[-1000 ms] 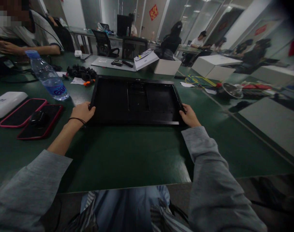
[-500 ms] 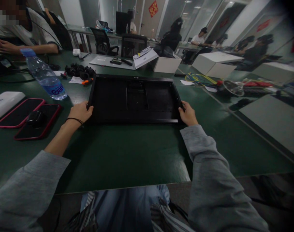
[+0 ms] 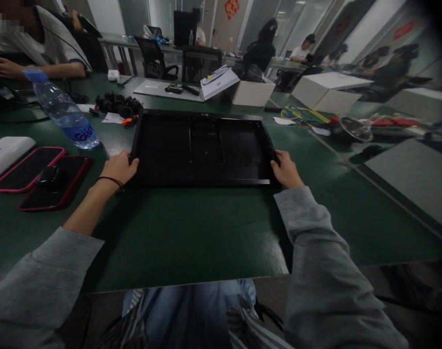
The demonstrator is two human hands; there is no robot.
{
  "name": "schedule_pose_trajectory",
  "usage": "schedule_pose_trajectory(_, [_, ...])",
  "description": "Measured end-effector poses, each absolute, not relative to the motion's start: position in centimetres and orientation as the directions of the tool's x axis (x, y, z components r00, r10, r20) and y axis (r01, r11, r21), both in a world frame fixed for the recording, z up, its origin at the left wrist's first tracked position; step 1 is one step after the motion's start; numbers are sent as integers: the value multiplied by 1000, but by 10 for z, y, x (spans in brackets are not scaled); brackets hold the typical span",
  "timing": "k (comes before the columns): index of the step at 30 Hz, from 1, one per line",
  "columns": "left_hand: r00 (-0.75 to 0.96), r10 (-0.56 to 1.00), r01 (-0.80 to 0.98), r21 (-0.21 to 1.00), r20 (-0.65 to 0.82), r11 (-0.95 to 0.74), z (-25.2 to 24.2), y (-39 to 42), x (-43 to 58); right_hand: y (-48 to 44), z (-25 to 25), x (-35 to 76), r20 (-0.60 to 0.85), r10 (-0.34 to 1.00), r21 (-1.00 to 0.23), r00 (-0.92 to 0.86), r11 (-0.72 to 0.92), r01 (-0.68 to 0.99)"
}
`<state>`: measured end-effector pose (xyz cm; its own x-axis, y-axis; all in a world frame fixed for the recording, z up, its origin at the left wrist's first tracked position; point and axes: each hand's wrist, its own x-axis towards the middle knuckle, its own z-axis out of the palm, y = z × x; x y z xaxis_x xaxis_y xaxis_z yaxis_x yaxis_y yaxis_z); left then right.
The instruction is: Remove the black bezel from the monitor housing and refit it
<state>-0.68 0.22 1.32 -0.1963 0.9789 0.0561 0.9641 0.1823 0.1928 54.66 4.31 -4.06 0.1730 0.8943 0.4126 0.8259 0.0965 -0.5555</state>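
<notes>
A large black rectangular panel, like the back shell of a monitor, lies flat on the green table in front of me. My left hand grips its left edge near the front corner, fingers curled round the rim. At the right edge near the front corner my right hand holds it the same way. Both forearms wear grey sleeves, the left one pushed up.
Left of the panel lie two red-cased phones, a white box and a water bottle. Black parts, white cartons and coloured cables sit behind. Another person sits at the far left.
The panel and both hands stay in the same grip; the view has shifted slightly, with things a little higher in frame.
</notes>
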Motion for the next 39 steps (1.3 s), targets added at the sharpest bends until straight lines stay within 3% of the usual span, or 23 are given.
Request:
schedule_pose_trajectory(20, [-227,971,957,205,80,207,8,8,-13,42,-41,534,391,904,-584,172,100,805])
schedule_pose_trajectory(39, [-233,969,950,234,84,208,9,4,-6,35,-37,531,447,882,-517,150,118,848])
